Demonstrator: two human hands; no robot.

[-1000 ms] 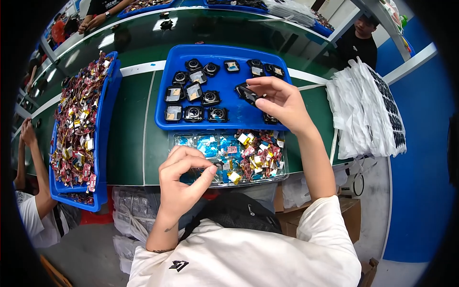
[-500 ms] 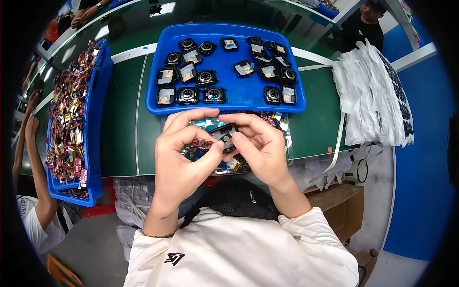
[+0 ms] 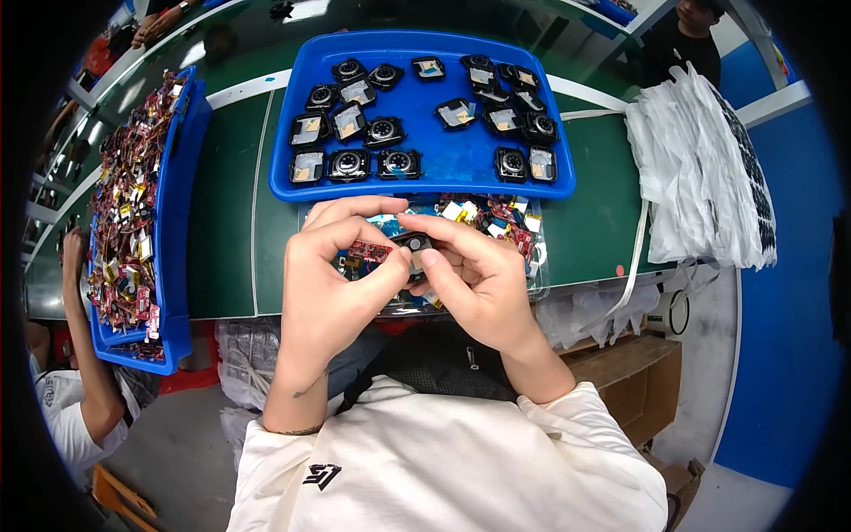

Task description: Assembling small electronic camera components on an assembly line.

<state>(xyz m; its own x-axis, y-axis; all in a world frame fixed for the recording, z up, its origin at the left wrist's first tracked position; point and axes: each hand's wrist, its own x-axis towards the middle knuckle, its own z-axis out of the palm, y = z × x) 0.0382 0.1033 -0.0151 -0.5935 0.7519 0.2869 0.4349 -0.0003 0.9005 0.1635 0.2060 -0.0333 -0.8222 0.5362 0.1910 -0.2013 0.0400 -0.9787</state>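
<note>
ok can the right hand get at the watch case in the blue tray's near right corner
Likely yes: nothing covers that watch case and the open tray lies just ahead, though the right hand holds another case.

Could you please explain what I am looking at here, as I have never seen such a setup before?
There is no machine here, just two bare hands at work. The view looks down from the left of two wide fisheye cameras worn on the head, so straight edges bend near the rim.

The right hand holds a black watch-like case, with the left fingertips at its edge. A small red circuit board shows within the curl of the left hand, which seems to hold it.

On the green table, a blue tray carries similar cases. A blue bin of small parts stands left; stacked white sheets lie right.
</note>
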